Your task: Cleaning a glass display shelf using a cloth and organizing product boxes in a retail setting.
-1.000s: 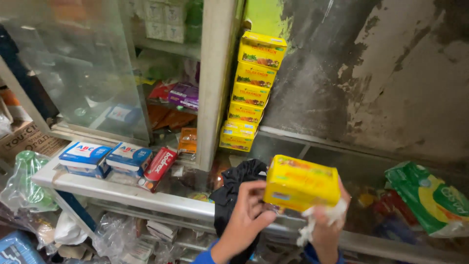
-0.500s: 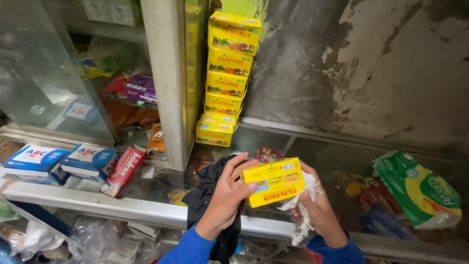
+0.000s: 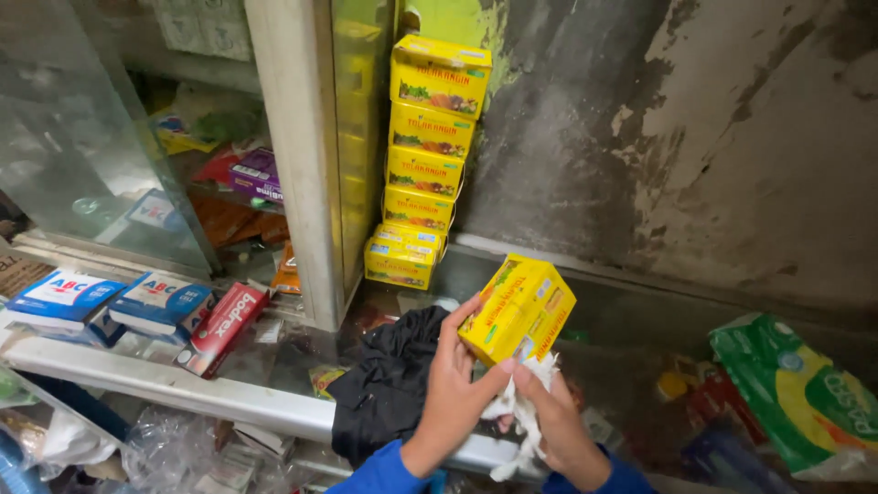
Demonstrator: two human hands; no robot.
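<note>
My left hand [image 3: 457, 384] grips a yellow cardboard box [image 3: 518, 309], tilted on one corner above a glass counter top [image 3: 622, 320]. My right hand [image 3: 553, 412] holds a crumpled white tissue [image 3: 519, 412] pressed against the box's lower side. A black cloth [image 3: 389, 380] lies on the counter just left of my hands. A stack of several matching yellow boxes [image 3: 428, 160] leans against the wall behind.
Blue and white boxes [image 3: 110, 302] and a red box [image 3: 224, 325] lie on the counter at left, by a glass cabinet [image 3: 119, 137] with a pale frame post [image 3: 302, 165]. A green and yellow packet [image 3: 805, 402] lies at right. Clear plastic bags [image 3: 183, 448] sit below.
My left hand has turned the yellow box up onto a corner and raised it slightly. My right hand with the tissue has moved from the box's right side to beneath it.
</note>
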